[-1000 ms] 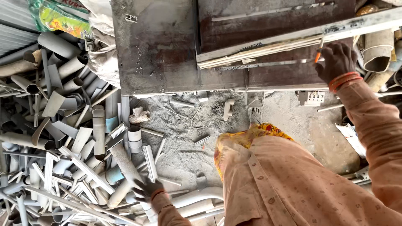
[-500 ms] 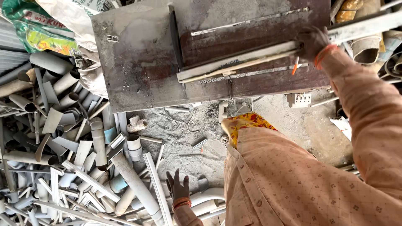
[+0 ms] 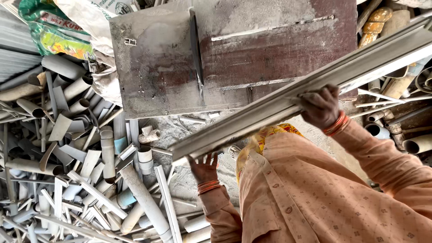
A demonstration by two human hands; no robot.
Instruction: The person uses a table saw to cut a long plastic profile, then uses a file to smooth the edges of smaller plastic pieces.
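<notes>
Dusty saw bench (image 3: 157,85) ahead: left hand (image 3: 204,168) and right hand (image 3: 321,105) both grip long grey strip (image 3: 279,105), uncut, clear of blade (image 3: 196,49).

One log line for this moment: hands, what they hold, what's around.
left hand: under strip end | right hand: grips grey plastic strip | saw table | pipe offcuts

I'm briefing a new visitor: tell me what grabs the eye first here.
A long grey plastic strip runs diagonally across the middle, with the left hand under its lower end and the right hand gripping it higher up. Behind it sits a dusty metal table with a blade slot. A heap of cut grey pipe pieces fills the left side.
</notes>
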